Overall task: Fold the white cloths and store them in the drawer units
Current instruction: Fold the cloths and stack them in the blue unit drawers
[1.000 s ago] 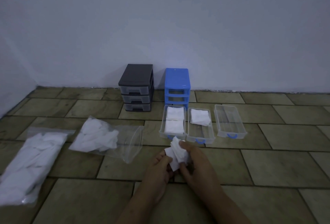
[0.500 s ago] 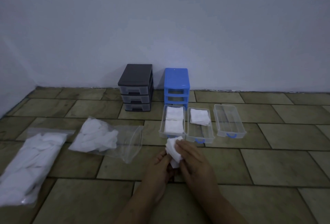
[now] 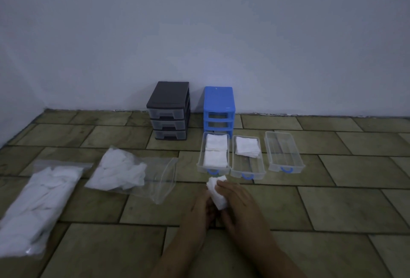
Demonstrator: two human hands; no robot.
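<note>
Both hands hold one small white cloth [image 3: 217,193] just above the tiled floor, in front of the pulled-out drawers. My left hand [image 3: 197,213] grips its lower left side; my right hand [image 3: 238,204] pinches it from the right, fingers over its top. The blue drawer unit [image 3: 219,109] stands empty-framed by the wall. Its three clear drawers lie on the floor: the left drawer [image 3: 200,162] holds two folded cloths [image 3: 216,151], the middle drawer [image 3: 247,170] one folded cloth [image 3: 247,149], the right drawer [image 3: 285,164] none.
A black drawer unit [image 3: 169,111] with its drawers closed stands left of the blue one. An open clear bag [image 3: 164,180] with white cloths [image 3: 121,170] lies to the left. A second bag of cloths [image 3: 37,206] lies at the far left. A white wall bounds the floor.
The cloth has been gathered into a tighter bundle between my hands, and my right fingers have moved over its top. The hands stayed in about the same spot.
</note>
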